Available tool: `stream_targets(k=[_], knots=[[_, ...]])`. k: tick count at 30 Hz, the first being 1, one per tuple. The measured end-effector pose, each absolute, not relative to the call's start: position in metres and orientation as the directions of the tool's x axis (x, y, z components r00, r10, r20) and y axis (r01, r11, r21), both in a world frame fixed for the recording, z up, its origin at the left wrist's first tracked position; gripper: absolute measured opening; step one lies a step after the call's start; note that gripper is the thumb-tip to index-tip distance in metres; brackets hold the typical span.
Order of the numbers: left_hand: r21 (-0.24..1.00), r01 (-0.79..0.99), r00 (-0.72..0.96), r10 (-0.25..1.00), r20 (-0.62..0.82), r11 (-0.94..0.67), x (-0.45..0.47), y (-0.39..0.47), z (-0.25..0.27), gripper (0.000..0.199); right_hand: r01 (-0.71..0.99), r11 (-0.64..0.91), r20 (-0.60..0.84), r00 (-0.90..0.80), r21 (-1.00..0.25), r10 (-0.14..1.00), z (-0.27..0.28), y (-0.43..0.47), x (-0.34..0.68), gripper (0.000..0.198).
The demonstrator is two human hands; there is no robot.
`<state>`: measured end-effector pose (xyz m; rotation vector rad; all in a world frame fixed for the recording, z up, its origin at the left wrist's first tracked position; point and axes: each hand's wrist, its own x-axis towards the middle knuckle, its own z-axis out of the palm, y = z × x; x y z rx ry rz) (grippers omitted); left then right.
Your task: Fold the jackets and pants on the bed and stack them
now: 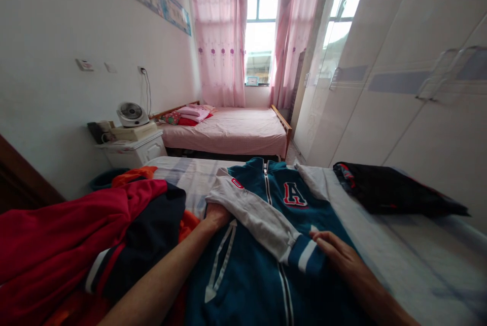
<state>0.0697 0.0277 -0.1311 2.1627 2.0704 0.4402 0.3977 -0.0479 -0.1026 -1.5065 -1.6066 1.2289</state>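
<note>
A teal zip jacket [262,280] with grey sleeves and a letter A patch lies front up on the bed before me. One grey sleeve [262,222] is folded across its front, over the zip. My left hand [217,215] is at the upper part of that sleeve, its fingers hidden beneath the cloth. At the other end, my right hand [338,250] has its fingers bent together at the striped cuff [306,255], gripping its edge. The jacket's other sleeve [312,181] lies out on the far right side, partly under the body.
Red and navy clothes [125,229] are heaped at left, with orange cloth [133,176] behind. A black folded item [395,191] lies at right on the bedsheet [403,255]. Beyond stand a pink bed [236,130], a nightstand [140,151] with a fan [132,113], and white wardrobes [411,128].
</note>
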Motion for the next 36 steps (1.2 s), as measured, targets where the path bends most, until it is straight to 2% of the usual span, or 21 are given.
stream_targets(k=[3,7,11,13,15,19,22,24,26,29,32,36], knots=[[0.194,0.98,0.057,0.998,-0.009,-0.054,0.071,0.012,-0.115,0.037,0.427,-0.037,-0.135,-0.202,-0.903,0.97,-0.098,-0.051,0.389,0.026],[0.093,0.996,0.02,0.995,-0.102,-0.01,0.062,-0.007,-0.076,0.027,0.287,0.047,-0.028,-0.254,-0.957,0.967,-0.09,-0.058,0.391,0.019],[0.038,0.995,-0.093,0.995,0.026,0.092,0.054,0.002,-0.053,0.045,0.397,0.061,-0.063,-0.29,-0.916,0.955,-0.095,-0.058,0.398,0.015],[0.034,0.997,-0.078,0.994,0.082,0.075,0.052,0.013,-0.058,0.05,0.44,0.065,-0.071,-0.286,-0.896,0.956,-0.1,-0.056,0.398,0.016],[0.037,0.999,-0.04,0.997,0.065,0.037,0.051,0.023,-0.073,0.053,0.468,0.088,-0.057,-0.287,-0.88,0.956,-0.104,-0.057,0.399,0.018],[0.031,0.996,-0.083,0.997,0.003,0.083,0.058,0.031,-0.093,0.044,0.63,0.217,-0.031,-0.358,-0.746,0.933,-0.101,-0.063,0.405,0.018],[0.023,0.997,-0.073,0.994,0.079,0.071,0.083,0.031,-0.088,0.04,0.683,0.269,0.024,-0.346,-0.679,0.938,-0.087,-0.051,0.415,0.021],[0.03,0.999,0.015,0.991,0.135,-0.019,0.108,0.026,-0.084,0.041,0.709,0.211,0.088,-0.206,-0.673,0.975,-0.078,-0.027,0.425,0.022],[0.054,0.987,0.138,0.974,0.18,-0.15,0.134,0.018,-0.087,0.045,0.661,0.075,0.094,-0.008,-0.746,0.996,-0.072,0.01,0.438,0.017],[0.151,0.937,0.283,0.938,0.201,-0.315,0.158,0.006,-0.106,0.047,0.457,-0.136,-0.047,0.201,-0.879,0.979,-0.075,0.073,0.456,0.016],[0.229,0.908,0.32,0.934,0.161,-0.35,0.162,0.0,-0.126,0.048,0.355,-0.245,-0.144,0.287,-0.902,0.947,-0.087,0.125,0.464,0.017],[0.255,0.9,0.321,0.933,0.161,-0.353,0.156,0.003,-0.135,0.05,0.238,-0.331,-0.259,0.288,-0.913,0.922,-0.097,0.168,0.458,0.029]])
